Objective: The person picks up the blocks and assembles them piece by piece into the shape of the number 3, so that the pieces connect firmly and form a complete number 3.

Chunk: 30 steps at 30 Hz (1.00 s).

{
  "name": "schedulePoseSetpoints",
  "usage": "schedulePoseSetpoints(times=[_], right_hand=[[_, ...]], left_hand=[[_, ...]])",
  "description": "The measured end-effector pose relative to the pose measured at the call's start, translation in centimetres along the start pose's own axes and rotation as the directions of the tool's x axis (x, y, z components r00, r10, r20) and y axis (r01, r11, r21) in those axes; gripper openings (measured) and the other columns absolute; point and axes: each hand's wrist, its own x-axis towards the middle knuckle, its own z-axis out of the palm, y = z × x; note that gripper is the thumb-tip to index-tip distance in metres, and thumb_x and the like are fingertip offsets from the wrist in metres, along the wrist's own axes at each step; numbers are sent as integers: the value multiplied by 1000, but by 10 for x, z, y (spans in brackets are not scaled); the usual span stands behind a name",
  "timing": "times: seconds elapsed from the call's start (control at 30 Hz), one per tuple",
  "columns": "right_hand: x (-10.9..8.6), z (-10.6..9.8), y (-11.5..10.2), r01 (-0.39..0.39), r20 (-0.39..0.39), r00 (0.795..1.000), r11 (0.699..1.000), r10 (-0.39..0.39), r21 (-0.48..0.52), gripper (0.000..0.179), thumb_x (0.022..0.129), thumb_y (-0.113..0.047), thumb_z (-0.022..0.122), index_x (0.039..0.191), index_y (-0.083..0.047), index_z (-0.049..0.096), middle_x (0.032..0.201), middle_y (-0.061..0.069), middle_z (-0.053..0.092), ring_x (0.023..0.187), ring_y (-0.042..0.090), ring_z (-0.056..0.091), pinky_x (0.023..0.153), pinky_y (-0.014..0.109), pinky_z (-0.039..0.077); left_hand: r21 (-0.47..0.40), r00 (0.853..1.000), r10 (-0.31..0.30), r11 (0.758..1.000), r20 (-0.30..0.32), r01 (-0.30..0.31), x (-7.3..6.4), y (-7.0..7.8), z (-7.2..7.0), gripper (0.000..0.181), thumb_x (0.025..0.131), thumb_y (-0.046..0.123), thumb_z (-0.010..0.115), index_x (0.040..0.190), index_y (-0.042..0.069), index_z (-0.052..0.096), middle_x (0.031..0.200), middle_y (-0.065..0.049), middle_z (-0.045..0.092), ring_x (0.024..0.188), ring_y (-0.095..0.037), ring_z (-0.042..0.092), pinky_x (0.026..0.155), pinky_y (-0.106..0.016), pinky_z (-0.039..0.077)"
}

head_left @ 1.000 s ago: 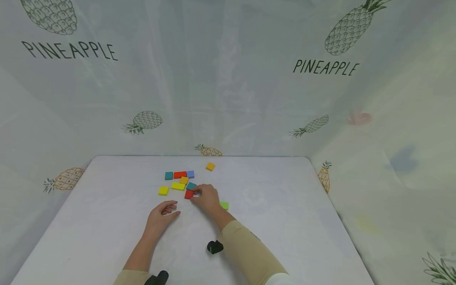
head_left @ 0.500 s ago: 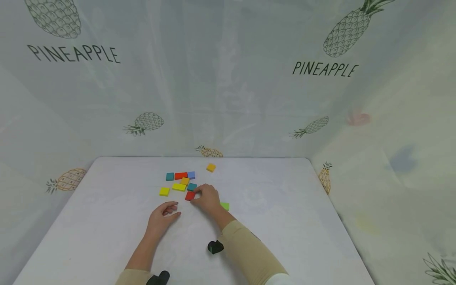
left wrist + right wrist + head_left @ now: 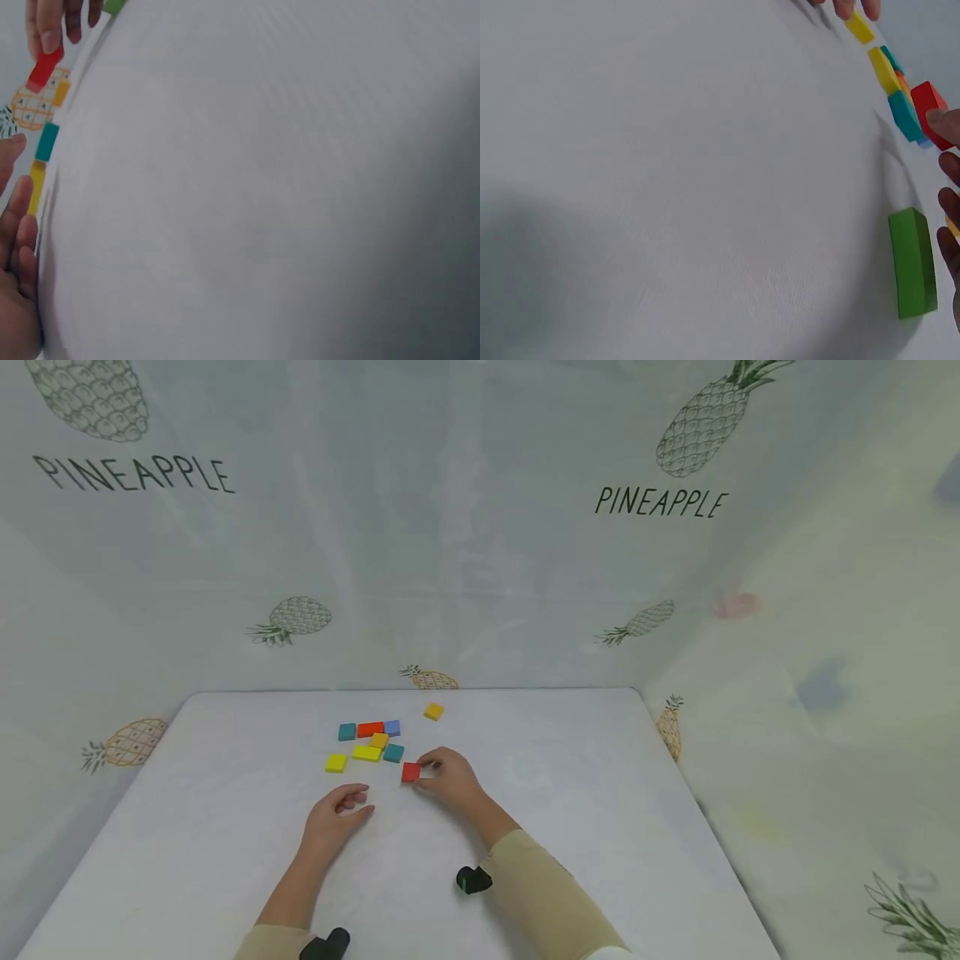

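Observation:
My right hand (image 3: pixel 454 779) pinches a red block (image 3: pixel 411 772) between thumb and fingers, to the right of the grouped blocks. In the right wrist view the thumb lies on the face of the red block (image 3: pixel 925 101), which shows above the table. Left of it is a teal block (image 3: pixel 393 753). My left hand (image 3: pixel 334 817) holds nothing; its fingers are loosely bent and the thumb stands apart, in front of a yellow square block (image 3: pixel 336 763). A green block (image 3: pixel 912 262) lies below the right hand in the right wrist view; in the head view it is hidden.
Behind the hands lie a long yellow block (image 3: pixel 367 753), an orange block (image 3: pixel 379 741), a long red block (image 3: pixel 371 729), a blue block (image 3: pixel 392 727) and another teal block (image 3: pixel 347 732). Another orange block (image 3: pixel 433 712) lies farther back. A pineapple-print curtain (image 3: pixel 465 527) borders the white table (image 3: pixel 600 793).
My right hand has drawn the red block to the right, away from the teal block. The left hand keeps its pose. The head view has turned slightly right.

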Motion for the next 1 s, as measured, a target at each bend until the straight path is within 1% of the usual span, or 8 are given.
schedulePoseSetpoints(times=[0.13, 0.23, 0.33, 0.5, 0.73, 0.83, 1.0], right_hand=[[-12, -17, 3, 7, -23, 1000, 998, -5, 70, 28, 83, -22, 79, 109, -18, 70, 103, -11, 62, 96, 12, 55, 84, 29, 47], [-20, -28, 8, 13, -41, 999, 994, -8, 110, 28, 83, -21, 79, 109, -16, 70, 104, -8, 63, 98, 15, 55, 85, 32, 47], [-27, -35, 17, 3, -61, 998, 993, 5, 121, 28, 83, -22, 79, 109, -17, 70, 105, -8, 63, 98, 16, 55, 84, 33, 46], [-37, -44, 36, 1, -105, 994, 991, 12, 131, 29, 82, -22, 79, 110, -16, 70, 106, -6, 63, 97, 16, 55, 83, 34, 47], [-49, -53, 55, 29, -168, 986, 986, -1, 162, 30, 82, -18, 79, 110, -13, 70, 105, 0, 64, 93, 19, 57, 85, 37, 47], [-54, -56, 61, 42, -196, 981, 984, -8, 173, 30, 81, -16, 79, 109, -10, 70, 104, 3, 65, 91, 20, 57, 81, 35, 48], [-58, -57, 69, 20, -219, 975, 982, 22, 188, 30, 81, -14, 79, 109, -10, 71, 97, 6, 64, 83, 16, 55, 76, 29, 47]], left_hand=[[-32, 1000, -9, 999, 12, 9, -1, 10, 2, 41, 89, 27, 73, 127, 17, 61, 113, -4, 64, 103, -24, 51, 89, -38, 46], [-57, 999, 11, 998, 32, -9, -3, 21, 5, 41, 89, 25, 73, 127, 16, 62, 113, -6, 64, 103, -25, 54, 88, -37, 48], [-77, 998, 28, 997, 54, -24, -2, 31, 12, 40, 88, 23, 74, 125, 16, 63, 111, -5, 65, 101, -24, 56, 85, -35, 50], [-87, 996, 55, 995, 72, -49, 1, 43, 26, 37, 86, 19, 75, 122, 17, 66, 105, -1, 65, 97, -21, 56, 83, -32, 50], [-93, 992, 87, 993, 87, -79, 2, 55, 44, 35, 84, 16, 77, 118, 17, 68, 101, 1, 65, 94, -20, 57, 84, -35, 51], [-87, 990, 105, 991, 95, -97, 4, 57, 51, 34, 84, 16, 77, 117, 18, 68, 100, 2, 65, 94, -19, 57, 86, -38, 50], [-81, 984, 149, 987, 99, -141, 8, 58, 60, 33, 84, 16, 77, 116, 17, 68, 99, 4, 65, 92, -18, 57, 87, -40, 48]])
